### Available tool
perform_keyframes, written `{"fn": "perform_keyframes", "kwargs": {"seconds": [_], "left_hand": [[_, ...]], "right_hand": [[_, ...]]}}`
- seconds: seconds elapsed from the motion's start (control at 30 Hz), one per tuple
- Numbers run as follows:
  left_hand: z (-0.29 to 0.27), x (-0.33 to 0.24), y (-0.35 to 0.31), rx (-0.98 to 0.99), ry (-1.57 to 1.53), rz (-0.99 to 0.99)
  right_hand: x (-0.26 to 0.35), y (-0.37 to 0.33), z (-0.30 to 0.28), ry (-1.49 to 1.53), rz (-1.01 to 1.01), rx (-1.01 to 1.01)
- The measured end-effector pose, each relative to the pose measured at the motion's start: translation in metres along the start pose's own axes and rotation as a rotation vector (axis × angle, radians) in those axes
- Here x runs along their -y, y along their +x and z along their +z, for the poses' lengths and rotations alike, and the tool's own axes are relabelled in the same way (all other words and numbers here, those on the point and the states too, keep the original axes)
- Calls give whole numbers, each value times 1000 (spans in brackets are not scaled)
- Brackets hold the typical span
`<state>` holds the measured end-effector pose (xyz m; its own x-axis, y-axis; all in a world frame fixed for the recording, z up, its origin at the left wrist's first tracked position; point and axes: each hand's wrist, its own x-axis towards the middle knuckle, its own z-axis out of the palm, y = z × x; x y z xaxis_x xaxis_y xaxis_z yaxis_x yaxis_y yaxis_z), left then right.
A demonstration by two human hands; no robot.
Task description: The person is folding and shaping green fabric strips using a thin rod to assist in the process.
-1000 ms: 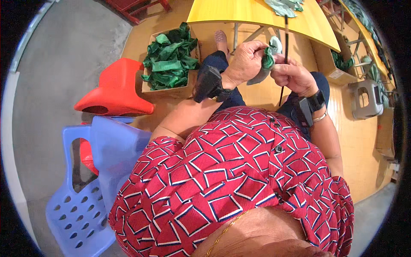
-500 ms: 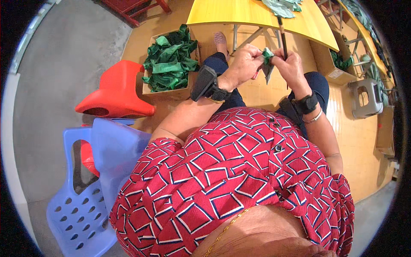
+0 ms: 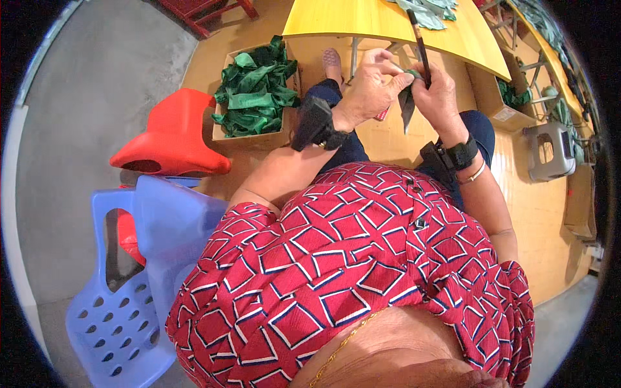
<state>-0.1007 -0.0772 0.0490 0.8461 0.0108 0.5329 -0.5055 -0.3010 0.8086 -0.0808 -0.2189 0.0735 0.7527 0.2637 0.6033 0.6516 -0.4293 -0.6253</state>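
My left hand (image 3: pixel 370 90) pinches the edge of a small dark green fabric piece (image 3: pixel 406 107) with thumb and forefinger. The piece hangs in a narrow point between my two hands. My right hand (image 3: pixel 436 97) is closed, its thumb and fingers meeting the piece from the other side. A thin black stick (image 3: pixel 419 44) with a pale band stands up out of my right hand, slanting toward the table; its lower end is hidden. Below the fingers of my left hand a small red object (image 3: pixel 382 114) shows, too little of it to name.
A cardboard box (image 3: pixel 253 141) heaped with green fabric strips (image 3: pixel 255 84) stands left of my legs. Ahead is a yellow table (image 3: pixel 362 18) bearing pale green cloth (image 3: pixel 430 13). Red (image 3: pixel 171 132) and blue (image 3: pixel 174 220) plastic chairs stand left, a grey stool (image 3: pixel 548 152) right.
Both hands have risen slightly toward the table. My left fingers have shifted over the top of the fabric, covering its lighter green part. The black stick tilts further left.
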Motion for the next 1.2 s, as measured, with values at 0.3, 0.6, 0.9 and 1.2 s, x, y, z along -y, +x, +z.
{"fn": "perform_keyframes", "kwargs": {"seconds": [0.3, 0.6, 0.9, 1.2], "left_hand": [[4, -12, -10, 154, -597, -468], [9, -23, 10, -284, -434, -246], [6, -21, 18, -142, -417, -94], [11, -28, 23, 36, -321, 61]], "right_hand": [[-5, 2, -1, 567, 466, -81], [17, -2, -5, 744, 597, 177], [28, -3, -19, 700, 700, 481], [41, -12, -31, 951, 718, 939]]}}
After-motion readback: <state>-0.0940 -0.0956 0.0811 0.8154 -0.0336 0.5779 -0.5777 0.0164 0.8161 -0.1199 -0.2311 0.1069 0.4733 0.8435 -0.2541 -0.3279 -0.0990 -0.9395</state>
